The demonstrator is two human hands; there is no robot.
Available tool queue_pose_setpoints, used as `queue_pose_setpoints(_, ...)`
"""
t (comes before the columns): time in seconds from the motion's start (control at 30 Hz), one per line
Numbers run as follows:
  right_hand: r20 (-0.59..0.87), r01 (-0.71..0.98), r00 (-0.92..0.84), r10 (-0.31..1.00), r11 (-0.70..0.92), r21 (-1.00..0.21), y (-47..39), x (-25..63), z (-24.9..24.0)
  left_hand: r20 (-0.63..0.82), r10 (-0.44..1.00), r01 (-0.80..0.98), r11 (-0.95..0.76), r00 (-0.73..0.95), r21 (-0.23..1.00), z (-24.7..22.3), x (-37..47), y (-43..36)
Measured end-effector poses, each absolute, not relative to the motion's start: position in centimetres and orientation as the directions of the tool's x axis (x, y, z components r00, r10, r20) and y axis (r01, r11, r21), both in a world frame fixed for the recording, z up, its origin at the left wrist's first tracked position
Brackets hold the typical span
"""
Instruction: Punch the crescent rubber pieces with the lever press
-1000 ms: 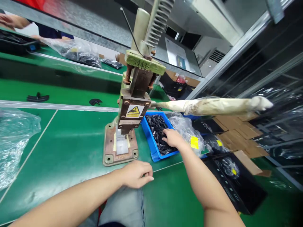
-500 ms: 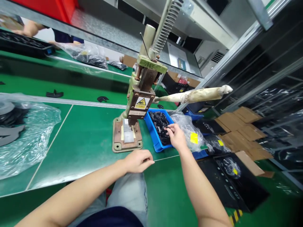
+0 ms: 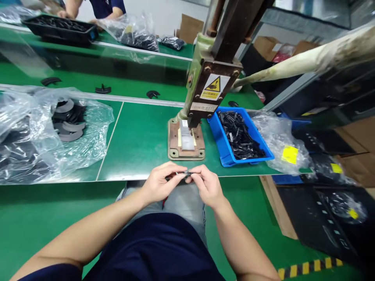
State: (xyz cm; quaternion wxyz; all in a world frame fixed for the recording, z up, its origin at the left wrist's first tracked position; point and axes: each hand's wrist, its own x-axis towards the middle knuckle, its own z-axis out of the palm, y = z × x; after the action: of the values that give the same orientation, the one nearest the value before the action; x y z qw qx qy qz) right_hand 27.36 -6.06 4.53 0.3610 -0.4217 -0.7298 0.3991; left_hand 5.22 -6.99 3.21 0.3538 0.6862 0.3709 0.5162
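My left hand [image 3: 161,182] and my right hand [image 3: 207,185] meet at the table's front edge, fingertips pinched on a small dark part [image 3: 185,174] held between them. Most of that part is covered by the fingers. Just beyond stands a green hand press [image 3: 198,78] on a metal base [image 3: 172,152], with a pale block [image 3: 187,141] on it. To the right of the press is a blue bin [image 3: 227,159] of small black parts [image 3: 238,136].
Clear plastic bags [image 3: 98,125] with curved parts lie left. Another bag [image 3: 272,136] with a yellow label lies right of the bin. The press's wrapped lever [image 3: 299,58] reaches right. Across the table, a person's arms [image 3: 73,8] are near a black tray [image 3: 61,33].
My right hand has left the blue bin and come beside my left hand, which now also grips the small part. The view has turned left and down, so the press looks closer.
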Motion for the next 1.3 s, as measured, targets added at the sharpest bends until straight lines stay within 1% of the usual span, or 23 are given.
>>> queue_pose_setpoints(0.07, 0.255, 0.334, -0.401, 0.88, 0.399, -0.854, -6.3, 27.2, 4.1, 0.457, 0.87, 0.145, -0.484, 0.184, 0.863, 3.0, 5.0, -7.7)
queue_pose_setpoints(0.17, 0.291, 0.334, -0.423, 0.858, 0.446, -0.83, -6.5, 27.2, 3.6, 0.454, 0.873, 0.15, -0.48, 0.181, 0.864, 2.8, 4.9, -8.2)
queue_pose_setpoints(0.77, 0.331, 0.317, -0.437, 0.836, 0.488, -0.813, -6.9, 27.6, 3.0, 0.473, 0.851, 0.167, -0.513, 0.229, 0.842, 2.5, 4.9, -8.8)
queue_pose_setpoints(0.97, 0.286, 0.402, -0.441, 0.851, 0.472, -0.784, -6.5, 27.1, 4.0, 0.544, 0.79, 0.238, -0.607, 0.283, 0.758, 3.2, 4.3, -7.7)
queue_pose_setpoints(1.03, 0.246, 0.459, -0.451, 0.858, 0.46, -0.761, -5.9, 27.3, 4.6, 0.563, 0.761, 0.258, -0.642, 0.322, 0.722, 3.8, 3.8, -6.4)
queue_pose_setpoints(1.1, 0.226, 0.537, -0.434, 0.872, 0.452, -0.712, -4.7, 28.2, 5.9, 0.567, 0.752, 0.305, -0.657, 0.337, 0.69, 4.3, 3.3, -4.4)
queue_pose_setpoints(1.13, 0.246, 0.571, -0.397, 0.884, 0.448, -0.688, -3.8, 29.1, 6.9, 0.564, 0.759, 0.345, -0.65, 0.324, 0.677, 4.4, 3.0, -3.1)
queue_pose_setpoints(1.17, 0.299, 0.594, -0.332, 0.895, 0.445, -0.67, -2.7, 30.2, 8.1, 0.563, 0.773, 0.393, -0.634, 0.293, 0.666, 4.4, 2.8, -1.6)
queue_pose_setpoints(1.23, 0.478, 0.584, -0.151, 0.865, 0.468, -0.663, 0.0, 32.6, 11.7, 0.557, 0.801, 0.492, -0.584, 0.219, 0.646, 4.2, 2.4, 1.6)
queue_pose_setpoints(1.27, 0.596, 0.55, -0.057, 0.801, 0.523, -0.65, 1.4, 33.9, 13.9, 0.552, 0.812, 0.533, -0.557, 0.19, 0.637, 4.0, 2.3, 3.2)
queue_pose_setpoints(1.3, 0.701, 0.508, -0.02, 0.713, 0.611, -0.607, 2.8, 34.9, 16.4, 0.541, 0.821, 0.568, -0.537, 0.181, 0.625, 3.8, 2.3, 4.7)
